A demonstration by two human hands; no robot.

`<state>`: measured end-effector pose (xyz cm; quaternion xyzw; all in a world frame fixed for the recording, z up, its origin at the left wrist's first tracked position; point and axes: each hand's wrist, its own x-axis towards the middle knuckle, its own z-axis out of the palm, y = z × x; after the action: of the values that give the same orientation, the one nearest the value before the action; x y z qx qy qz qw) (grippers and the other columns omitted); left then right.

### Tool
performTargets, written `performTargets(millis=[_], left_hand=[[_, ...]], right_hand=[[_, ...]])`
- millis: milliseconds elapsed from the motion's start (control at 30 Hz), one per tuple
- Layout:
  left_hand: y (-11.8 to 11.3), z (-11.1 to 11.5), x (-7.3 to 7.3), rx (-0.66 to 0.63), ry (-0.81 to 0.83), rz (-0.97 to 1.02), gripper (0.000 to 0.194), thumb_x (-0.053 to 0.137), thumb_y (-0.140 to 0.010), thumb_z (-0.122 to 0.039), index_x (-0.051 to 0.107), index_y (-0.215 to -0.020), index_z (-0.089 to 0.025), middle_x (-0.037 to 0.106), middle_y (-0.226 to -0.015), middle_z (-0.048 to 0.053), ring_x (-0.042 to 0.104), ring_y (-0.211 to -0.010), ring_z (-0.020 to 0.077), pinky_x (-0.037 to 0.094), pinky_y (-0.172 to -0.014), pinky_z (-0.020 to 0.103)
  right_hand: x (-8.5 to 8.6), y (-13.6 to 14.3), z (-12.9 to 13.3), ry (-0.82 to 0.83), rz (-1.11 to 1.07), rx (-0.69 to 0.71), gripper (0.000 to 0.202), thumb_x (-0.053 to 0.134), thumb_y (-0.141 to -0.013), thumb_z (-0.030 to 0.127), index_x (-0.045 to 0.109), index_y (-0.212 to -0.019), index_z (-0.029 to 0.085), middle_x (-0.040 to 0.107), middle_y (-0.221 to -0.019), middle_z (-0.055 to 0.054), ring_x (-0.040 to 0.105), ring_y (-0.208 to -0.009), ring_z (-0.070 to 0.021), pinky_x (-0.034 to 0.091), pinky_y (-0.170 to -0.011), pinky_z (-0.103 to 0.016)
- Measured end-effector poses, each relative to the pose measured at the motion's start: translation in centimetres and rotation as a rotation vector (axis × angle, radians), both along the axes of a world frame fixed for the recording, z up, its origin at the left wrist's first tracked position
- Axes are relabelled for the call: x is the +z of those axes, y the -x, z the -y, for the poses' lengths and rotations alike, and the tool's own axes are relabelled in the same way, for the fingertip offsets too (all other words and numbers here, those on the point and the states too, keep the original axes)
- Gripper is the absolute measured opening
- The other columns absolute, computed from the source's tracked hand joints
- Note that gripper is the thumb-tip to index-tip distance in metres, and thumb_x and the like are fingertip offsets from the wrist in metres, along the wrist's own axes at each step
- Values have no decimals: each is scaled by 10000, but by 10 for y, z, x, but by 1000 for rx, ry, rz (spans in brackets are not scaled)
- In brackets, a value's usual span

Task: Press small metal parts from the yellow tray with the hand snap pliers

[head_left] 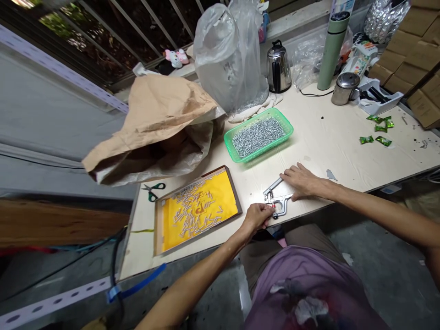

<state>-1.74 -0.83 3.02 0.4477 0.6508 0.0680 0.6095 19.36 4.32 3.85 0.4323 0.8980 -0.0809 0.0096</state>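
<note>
A pair of silver-grey hand pliers (282,204) with a spring between the handles lies at the table's front edge, its handles spread apart. My right hand (299,181) is on the handle ends, thumb on the lower handle and fingers over the upper one. At the jaw end, my left hand (257,216) has its fingertips pinched together beside a small red part; what they hold is too small to make out. Left of it stands a shallow tray (237,198) with a yellow lining, where many small metal pins (194,220) lie scattered.
Behind the pliers, a green plastic basket (288,129) holds a heap of small metal pieces. An open brown paper sack (165,105) and green-handled scissors (151,195) lie to the left. A kettle (278,68), a thermos (332,55), a metal cup (344,89) and green wrapped sweets (381,128) stand farther back.
</note>
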Motion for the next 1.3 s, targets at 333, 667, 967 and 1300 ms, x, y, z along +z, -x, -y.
performTargets(millis=[333,667,967,1300], left_hand=[[2,7,-5,-322,-855,-277,184,573,-814,-342,665,-865,-191,659,-859,63,609,-834,215,485,-737,306],[-38,-45,-25,-905,-949,-394,597,530,-750,-198,434,-1338,-155,519,-1333,124,490,-1187,275,393,-1022,387],[-50,-49,-1,-1033,-887,-565,585,535,-808,-245,395,-1365,-132,538,-1233,126,479,-1139,257,404,-953,348],[-51,-39,2,-1021,-945,-521,180,462,-847,-170,611,-946,-191,601,-960,57,549,-991,207,416,-832,289]], right_hand=[[6,5,18,24,-40,-50,678,788,-684,342,506,-1270,149,638,-1041,-111,546,-959,-233,369,-885,-374],[-1,-5,20,40,-52,-105,686,761,-688,419,473,-1238,126,626,-1051,-116,561,-919,-237,465,-776,-360],[-5,2,16,-4,162,-177,434,709,-736,476,649,-941,98,631,-973,-128,566,-946,-273,512,-737,-385],[-19,3,51,-174,57,-198,71,533,-869,108,590,-881,150,624,-893,-56,551,-837,-188,454,-744,-319]])
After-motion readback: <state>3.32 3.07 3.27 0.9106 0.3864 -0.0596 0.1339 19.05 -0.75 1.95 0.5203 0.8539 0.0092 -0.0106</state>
